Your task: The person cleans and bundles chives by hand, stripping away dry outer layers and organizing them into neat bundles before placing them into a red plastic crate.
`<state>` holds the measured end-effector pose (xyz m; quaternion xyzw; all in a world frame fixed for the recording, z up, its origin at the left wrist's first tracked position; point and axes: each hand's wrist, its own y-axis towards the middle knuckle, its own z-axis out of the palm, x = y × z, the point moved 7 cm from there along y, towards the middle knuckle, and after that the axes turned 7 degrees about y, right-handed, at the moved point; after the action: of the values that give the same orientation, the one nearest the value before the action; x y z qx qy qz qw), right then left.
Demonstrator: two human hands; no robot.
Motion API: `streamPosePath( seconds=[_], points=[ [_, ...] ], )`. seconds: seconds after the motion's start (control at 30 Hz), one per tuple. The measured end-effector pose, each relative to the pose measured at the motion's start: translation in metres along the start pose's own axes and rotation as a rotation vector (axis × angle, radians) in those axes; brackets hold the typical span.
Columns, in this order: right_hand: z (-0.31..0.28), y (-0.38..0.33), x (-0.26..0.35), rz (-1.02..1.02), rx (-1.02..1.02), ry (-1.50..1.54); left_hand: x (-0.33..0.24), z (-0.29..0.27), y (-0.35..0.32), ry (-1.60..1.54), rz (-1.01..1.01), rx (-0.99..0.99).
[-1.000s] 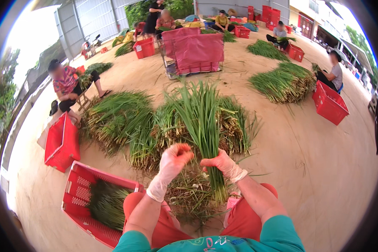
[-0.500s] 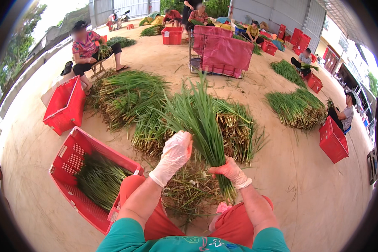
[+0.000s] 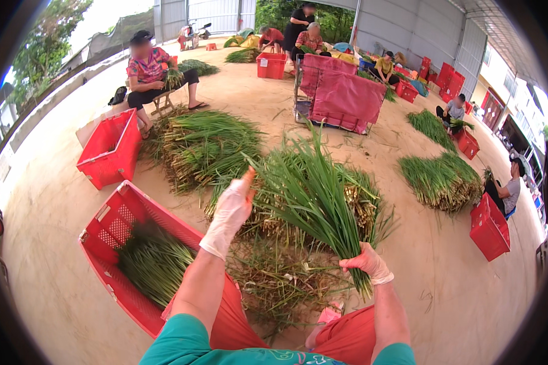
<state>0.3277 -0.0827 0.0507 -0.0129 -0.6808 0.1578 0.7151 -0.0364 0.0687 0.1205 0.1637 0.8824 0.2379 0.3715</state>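
In my gloved right hand (image 3: 369,264) is a bunch of garlic chives (image 3: 329,210), gripped near its pale lower ends. Its long green leaves fan up and to the left. My gloved left hand (image 3: 230,212) is raised left of the bunch, its fingers stretched out beside the leaf tips and apparently holding nothing. Behind the bunch lies a heap of chives (image 3: 364,204), partly hidden by it. Loose trimmings and dry leaves (image 3: 277,283) litter the ground before my knees. At my left, a red crate (image 3: 117,224) holds more chives (image 3: 155,267).
A second red crate (image 3: 112,152) and a large chive pile (image 3: 210,146) lie ahead to the left. Another pile (image 3: 441,182) is at the right, near a red crate (image 3: 490,228) and a seated person. A cart with red covers (image 3: 346,100) stands ahead. Several other people sit farther off.
My left hand has moved left and its fingers have straightened. The right hand has shifted right with the bunch, which leans further left. The whole view has turned slightly left.
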Motion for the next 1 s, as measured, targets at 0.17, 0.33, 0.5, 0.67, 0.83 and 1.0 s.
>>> streamPosePath(
  seconds=[0.17,0.33,0.5,0.67,0.83,1.0],
  points=[
    [-0.004,-0.003,-0.007,0.054,0.039,0.038,-0.035,0.02,-0.007,0.172,0.187,-0.047],
    [-0.001,-0.005,-0.006,0.084,0.049,0.044,0.025,0.016,0.001,-0.616,-0.47,-0.049],
    [0.004,0.001,-0.007,0.095,0.088,-0.026,0.007,-0.03,0.004,-0.166,-0.058,-0.376],
    [-0.001,-0.003,-0.019,0.157,0.059,-0.04,-0.027,0.005,-0.001,0.295,0.082,-0.015],
    [0.003,-0.002,-0.02,0.135,0.087,-0.022,0.031,0.017,0.004,-0.518,-0.421,-0.066],
    [0.001,-0.004,-0.02,0.133,0.145,-0.07,0.047,-0.008,0.001,-0.486,-0.345,-0.018]
  ],
)
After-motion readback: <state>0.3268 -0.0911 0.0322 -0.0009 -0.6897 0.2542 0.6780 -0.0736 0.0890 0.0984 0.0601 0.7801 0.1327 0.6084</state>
